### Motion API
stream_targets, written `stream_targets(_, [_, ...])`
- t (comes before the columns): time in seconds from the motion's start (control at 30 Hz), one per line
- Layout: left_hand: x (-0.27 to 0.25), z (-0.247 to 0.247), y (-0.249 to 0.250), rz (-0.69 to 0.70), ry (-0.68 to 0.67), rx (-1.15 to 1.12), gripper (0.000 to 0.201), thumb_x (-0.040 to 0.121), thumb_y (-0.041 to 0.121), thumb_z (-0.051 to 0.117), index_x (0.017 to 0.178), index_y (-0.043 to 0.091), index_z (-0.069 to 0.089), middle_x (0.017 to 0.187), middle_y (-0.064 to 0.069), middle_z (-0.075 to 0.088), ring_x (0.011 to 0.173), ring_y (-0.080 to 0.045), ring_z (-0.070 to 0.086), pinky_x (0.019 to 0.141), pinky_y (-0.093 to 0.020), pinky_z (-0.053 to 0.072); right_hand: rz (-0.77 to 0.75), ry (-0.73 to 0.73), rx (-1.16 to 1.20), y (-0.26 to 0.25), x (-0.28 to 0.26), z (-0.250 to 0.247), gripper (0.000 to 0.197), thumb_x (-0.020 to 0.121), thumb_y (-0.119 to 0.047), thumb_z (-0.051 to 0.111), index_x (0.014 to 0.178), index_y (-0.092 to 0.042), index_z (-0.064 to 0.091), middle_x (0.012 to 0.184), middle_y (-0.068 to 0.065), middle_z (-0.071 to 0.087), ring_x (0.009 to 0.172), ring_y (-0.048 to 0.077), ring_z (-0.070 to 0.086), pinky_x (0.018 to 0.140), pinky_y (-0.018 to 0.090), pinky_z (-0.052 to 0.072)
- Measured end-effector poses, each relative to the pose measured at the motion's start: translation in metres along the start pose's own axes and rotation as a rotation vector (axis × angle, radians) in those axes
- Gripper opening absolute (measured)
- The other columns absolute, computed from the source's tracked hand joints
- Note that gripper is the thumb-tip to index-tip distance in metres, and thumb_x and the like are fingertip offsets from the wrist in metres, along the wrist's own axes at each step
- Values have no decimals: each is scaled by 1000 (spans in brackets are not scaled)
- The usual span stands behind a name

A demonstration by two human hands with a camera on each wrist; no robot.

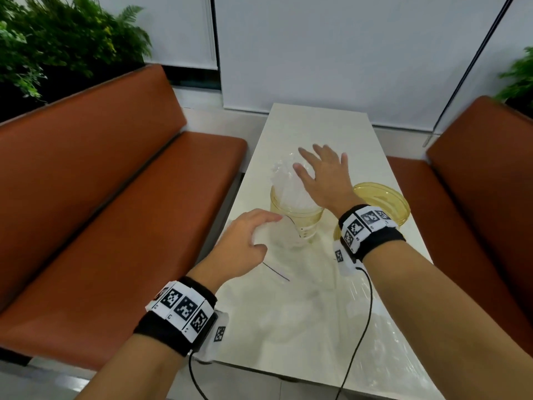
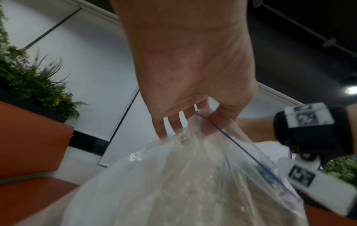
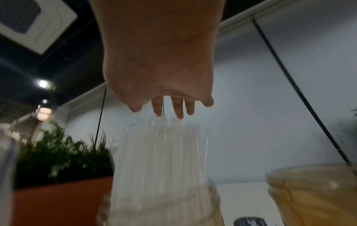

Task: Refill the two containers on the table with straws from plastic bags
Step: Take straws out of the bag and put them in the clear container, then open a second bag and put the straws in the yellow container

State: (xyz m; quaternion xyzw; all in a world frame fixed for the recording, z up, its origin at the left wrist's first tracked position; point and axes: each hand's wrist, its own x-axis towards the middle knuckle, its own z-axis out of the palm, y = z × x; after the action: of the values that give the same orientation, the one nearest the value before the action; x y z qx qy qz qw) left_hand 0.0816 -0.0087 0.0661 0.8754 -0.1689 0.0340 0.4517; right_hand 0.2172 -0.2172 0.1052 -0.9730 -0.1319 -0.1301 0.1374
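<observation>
On the tabletop (image 1: 317, 134) we see one yellowish container (image 1: 297, 217) holding a light, upright straw bundle (image 1: 291, 189). Our right hand (image 1: 326, 174) hovers spread above. Left hand (image 1: 245, 241) pinches the limp, slippery bag (image 1: 277, 235), probably near its zip edge.

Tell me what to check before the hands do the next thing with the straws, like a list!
1. Straws standing in the left container: ok, a bundle rises out of it.
2. Right hand free: ok, fingers spread above the straw tops, holding nothing.
3. Left hand has the plastic bag: ok, fingers grip its top edge.
4. Straws left in that bag: cannot tell, it is crumpled and blurry.
5. Right container filled: not ok, it looks empty.
6. Left container steady on the table: ok, it stands upright.
</observation>
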Motion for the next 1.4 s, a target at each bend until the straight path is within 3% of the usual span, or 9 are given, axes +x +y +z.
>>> stream_targets(0.17, [-7, 6, 1, 47, -94, 110, 88, 61, 3, 47, 143, 34, 50, 145, 18, 49, 137, -9, 42, 118, -41, 33, 50, 12, 269, 1, -50, -56, 41, 93, -56, 56, 119, -26, 67, 115, -5, 66, 105, 16, 61, 94, 43, 51])
stream_targets(0.33, [-13, 17, 2, 147, -103, -40, 89, 60, -13, 41, 136, 31, 56, 148, 17, 48, 142, -10, 40, 118, -37, 34, 67, -315, 311, -13, -127, -42, 72, 65, -79, 69, 122, -35, 64, 112, -18, 65, 98, 4, 63, 86, 30, 53])
stream_targets(0.47, [-24, 25, 9, 175, -18, -307, 37, 77, -14, 50, 101, 13, 61, 142, 5, 56, 139, -17, 47, 115, -42, 34, 73, -224, 357, -5, -142, 11, 14, 94, -32, 64, 94, -22, 73, 91, -8, 73, 78, 16, 71, 74, 36, 58])
stream_targets(0.6, [-25, 32, -21, 33, 296, -227, 22, 99, 19, 46, 115, 15, 61, 130, 5, 63, 128, -14, 55, 113, -47, 39, 223, -263, 521, 19, -141, 33, 24, 97, -6, 55, 95, -23, 72, 89, 1, 75, 68, 15, 73, 56, 19, 54])
stream_targets(0.77, [-32, 65, -55, -258, -305, 431, 57, 98, 67, 34, 152, 47, 31, 167, 8, 18, 155, -23, 11, 124, -59, 2, 323, -177, 360, 48, -139, 54, 31, 94, -4, 60, 108, -23, 78, 98, 2, 77, 84, 20, 72, 78, 38, 61])
stream_targets(0.97, [-48, 102, -72, -368, -583, 720, 72, 97, 68, 31, 158, 42, 4, 169, 3, -16, 155, -27, -15, 119, -68, -1, 302, -304, 229, 56, -151, 52, 49, 86, 2, 63, 125, -27, 70, 133, 2, 63, 116, 20, 62, 93, 20, 47])
stream_targets(1.17, [-46, 119, -63, -377, -361, 776, 67, 99, 61, 32, 158, 36, 14, 169, -4, 8, 154, -34, 9, 120, -67, 2, 549, 154, 91, 95, -209, 10, 30, 90, -19, 62, 119, -24, 70, 128, 9, 60, 113, 32, 54, 90, 43, 52])
stream_targets(1.27, [-38, 126, -42, -279, -127, 642, 50, 97, 51, 49, 143, 31, 50, 157, -2, 37, 145, -31, 33, 118, -58, 16, 923, 42, -43, 127, -236, -10, 37, 98, -38, 52, 130, -21, 60, 131, 14, 51, 120, 37, 45, 97, 49, 42])
stream_targets(1.4, [-23, 147, 5, 50, 213, 348, 16, 88, 18, 64, 104, 20, 69, 107, 1, 62, 100, -23, 59, 84, -41, 47, 1163, -118, -22, 162, -259, -12, 51, 101, -45, 37, 142, -16, 47, 141, 18, 44, 129, 40, 39, 105, 53, 34])
